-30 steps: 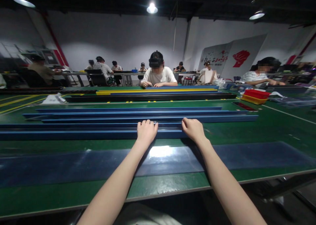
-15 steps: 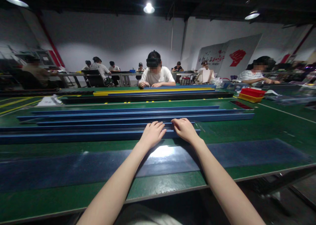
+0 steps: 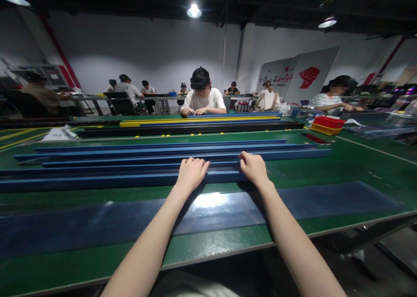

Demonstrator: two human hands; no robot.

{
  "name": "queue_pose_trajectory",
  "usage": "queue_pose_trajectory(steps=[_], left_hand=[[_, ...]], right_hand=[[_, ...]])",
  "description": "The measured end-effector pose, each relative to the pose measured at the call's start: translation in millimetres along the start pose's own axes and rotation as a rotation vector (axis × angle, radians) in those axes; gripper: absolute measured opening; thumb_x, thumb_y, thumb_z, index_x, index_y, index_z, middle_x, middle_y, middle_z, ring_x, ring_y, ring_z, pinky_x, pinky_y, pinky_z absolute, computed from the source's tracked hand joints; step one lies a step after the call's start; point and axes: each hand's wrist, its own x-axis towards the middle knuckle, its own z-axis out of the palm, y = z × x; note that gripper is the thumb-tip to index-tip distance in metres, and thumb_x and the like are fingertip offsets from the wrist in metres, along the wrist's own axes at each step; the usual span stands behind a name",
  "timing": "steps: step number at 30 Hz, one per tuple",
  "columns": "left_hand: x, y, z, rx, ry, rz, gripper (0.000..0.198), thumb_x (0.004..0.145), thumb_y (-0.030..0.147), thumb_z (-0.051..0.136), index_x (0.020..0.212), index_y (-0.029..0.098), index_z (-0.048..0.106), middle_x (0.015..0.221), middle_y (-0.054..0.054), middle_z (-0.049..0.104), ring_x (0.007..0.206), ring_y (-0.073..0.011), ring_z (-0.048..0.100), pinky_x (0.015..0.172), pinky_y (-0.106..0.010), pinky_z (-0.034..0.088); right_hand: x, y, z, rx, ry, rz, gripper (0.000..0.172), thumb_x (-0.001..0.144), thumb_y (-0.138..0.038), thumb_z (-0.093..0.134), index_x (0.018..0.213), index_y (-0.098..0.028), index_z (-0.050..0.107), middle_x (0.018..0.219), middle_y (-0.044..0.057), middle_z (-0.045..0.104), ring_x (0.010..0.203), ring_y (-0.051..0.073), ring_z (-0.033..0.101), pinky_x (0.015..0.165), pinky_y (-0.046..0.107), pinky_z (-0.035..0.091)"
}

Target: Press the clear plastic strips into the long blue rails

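In front of me a long blue channel-shaped strip [image 3: 97, 183] lies on the green table, running from the left edge of the view to my right hand. My left hand [image 3: 191, 174] rests over it with the fingers bent across its far edge and the thumb to the right. At its right end my right hand [image 3: 254, 168] is curled, fingers bent down onto the strip; the fingertips and that end are hidden. Between the two hands a short stretch of the channel shows. Nearer to me, a flat clear bluish plastic sheet [image 3: 130, 216] lies below my forearms.
Several more blue strips [image 3: 293, 154] lie just beyond. Farther off are black strips [image 3: 195, 129], yellow strips [image 3: 195, 121], a dark phone-like slab [image 3: 314, 138] and a red bin [image 3: 327, 123]. A co-worker [image 3: 203, 99] sits opposite. The table edge [image 3: 228, 255] is near me.
My hands have moved apart along the blue strip, the left one to the left and the right one to the right, over its end. The view has shifted slightly.
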Motion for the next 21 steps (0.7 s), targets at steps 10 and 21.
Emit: queue_pose_trajectory(steps=[10, 21], left_hand=[[-2, 3, 6.3, 0.016, 0.059, 0.009, 0.039, 0.092, 0.035, 0.026, 0.091, 0.018, 0.061, 0.094, -0.007, 0.065, 0.092, -0.0218, 0.053, 0.076, -0.034, 0.031], [-3, 9, 10.7, 0.019, 0.021, 0.033, 0.038, 0.092, 0.034, 0.026, 0.092, 0.018, 0.060, 0.096, -0.006, 0.064, 0.091, -0.0205, 0.055, 0.072, -0.032, 0.033]], right_hand=[[0, -1, 2, -0.121, -0.025, 0.014, 0.023, 0.081, -0.021, 0.037, 0.087, -0.019, 0.059, 0.077, 0.006, 0.069, 0.072, 0.018, 0.061, 0.062, 0.027, 0.029], [-4, -13, 0, -0.125, -0.018, -0.081, 0.022, 0.082, -0.023, 0.038, 0.084, -0.019, 0.059, 0.077, 0.006, 0.067, 0.071, 0.017, 0.058, 0.065, 0.027, 0.029]])
